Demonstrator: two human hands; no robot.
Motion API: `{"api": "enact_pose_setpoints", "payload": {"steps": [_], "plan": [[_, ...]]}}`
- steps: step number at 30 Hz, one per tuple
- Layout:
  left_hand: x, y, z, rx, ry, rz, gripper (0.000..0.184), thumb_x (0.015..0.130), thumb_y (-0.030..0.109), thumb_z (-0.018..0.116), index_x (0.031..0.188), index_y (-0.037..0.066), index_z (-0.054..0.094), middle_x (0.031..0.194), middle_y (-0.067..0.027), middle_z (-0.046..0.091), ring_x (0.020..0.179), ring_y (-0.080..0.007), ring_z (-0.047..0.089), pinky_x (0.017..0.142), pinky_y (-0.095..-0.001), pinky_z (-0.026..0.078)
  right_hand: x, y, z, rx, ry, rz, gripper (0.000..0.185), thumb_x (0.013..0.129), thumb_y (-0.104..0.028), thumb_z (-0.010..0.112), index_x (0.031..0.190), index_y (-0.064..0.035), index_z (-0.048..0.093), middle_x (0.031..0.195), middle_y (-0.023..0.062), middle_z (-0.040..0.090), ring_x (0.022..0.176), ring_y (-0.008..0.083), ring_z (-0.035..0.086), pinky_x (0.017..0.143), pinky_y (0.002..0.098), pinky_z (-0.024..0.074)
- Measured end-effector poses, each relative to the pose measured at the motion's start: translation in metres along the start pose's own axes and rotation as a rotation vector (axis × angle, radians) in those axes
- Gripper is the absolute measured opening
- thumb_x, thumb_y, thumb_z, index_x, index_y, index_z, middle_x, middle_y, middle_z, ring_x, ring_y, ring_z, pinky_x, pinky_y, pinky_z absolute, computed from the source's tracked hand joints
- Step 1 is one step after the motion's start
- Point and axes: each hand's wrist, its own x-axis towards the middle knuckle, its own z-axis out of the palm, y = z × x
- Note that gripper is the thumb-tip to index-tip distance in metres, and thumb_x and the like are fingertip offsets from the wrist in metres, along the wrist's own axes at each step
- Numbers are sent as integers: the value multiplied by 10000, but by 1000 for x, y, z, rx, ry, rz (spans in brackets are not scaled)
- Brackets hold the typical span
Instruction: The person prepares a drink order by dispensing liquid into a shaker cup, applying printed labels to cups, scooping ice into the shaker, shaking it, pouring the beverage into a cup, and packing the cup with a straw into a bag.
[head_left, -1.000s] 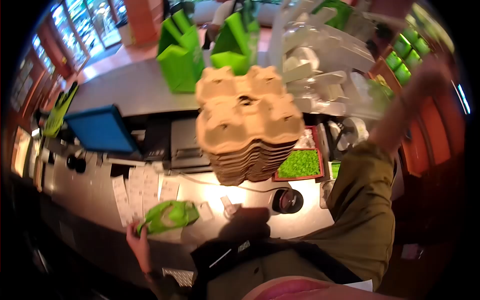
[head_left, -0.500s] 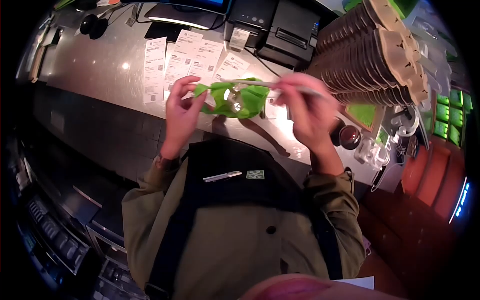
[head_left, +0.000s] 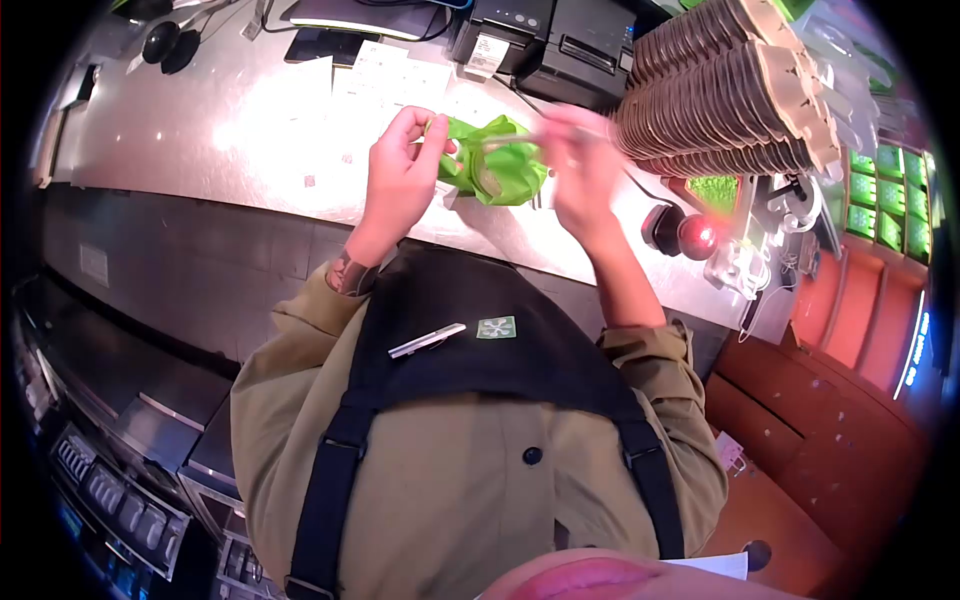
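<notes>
A crumpled bright green plastic bag [head_left: 512, 172] is held just above the metal counter, a rounded bulge at its right part. My left hand [head_left: 405, 165] pinches the bag's gathered left end between thumb and fingers. My right hand [head_left: 580, 165] is smeared by motion at the bag's right side. Its fingers are closed on a thin pale stick [head_left: 515, 140], which reaches left across the top of the bag. What kind of stick it is cannot be made out.
Printed paper labels [head_left: 395, 75] lie on the metal counter [head_left: 200, 120] behind my left hand. Two black printers [head_left: 575, 50] stand at the back. Stacked brown cardboard carriers [head_left: 715, 100] rise at the right, with a glowing red scanner [head_left: 697, 236] in front and white cables [head_left: 740, 265] beside it.
The green bag has shifted slightly up and right with my left hand, and its shape looks rounder. The stick still crosses it in my right hand. The view has tilted and brightened.
</notes>
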Motion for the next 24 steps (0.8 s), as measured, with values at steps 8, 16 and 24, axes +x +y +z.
{"api": "enact_pose_setpoints", "payload": {"steps": [8, 16, 24], "plan": [[1, -8, 0, 105, -316, -290, 260, 935, 165, 516, 1112, -18, 568, 924, -43, 662, 802, -83, 612, 683, -207, 473, -40, 42, 6, -500, -200, 230, 410, 701, -146, 739, 1006, 30, 529, 966, 193, 574, 855, 289, 584, 673, 375, 475], [6, 14, 52, -65, -499, -297, 327, 968, 232, 421, 1061, -34, 588, 974, -93, 646, 877, -132, 604, 796, -265, 472, -37, 21, -13, -203, 63, 237, 106, 722, -79, 655, 805, -23, 622, 728, 108, 614, 636, 262, 600, 563, 347, 480], [44, 50, 74, -94, -491, -503, 128, 880, 120, 565, 913, 1, 597, 844, -59, 626, 731, -120, 603, 673, -254, 495, -27, -26, -48, -187, -43, -137, 360, 655, -126, 728, 996, -64, 629, 1015, 77, 604, 890, 271, 574, 797, 380, 483]]}}
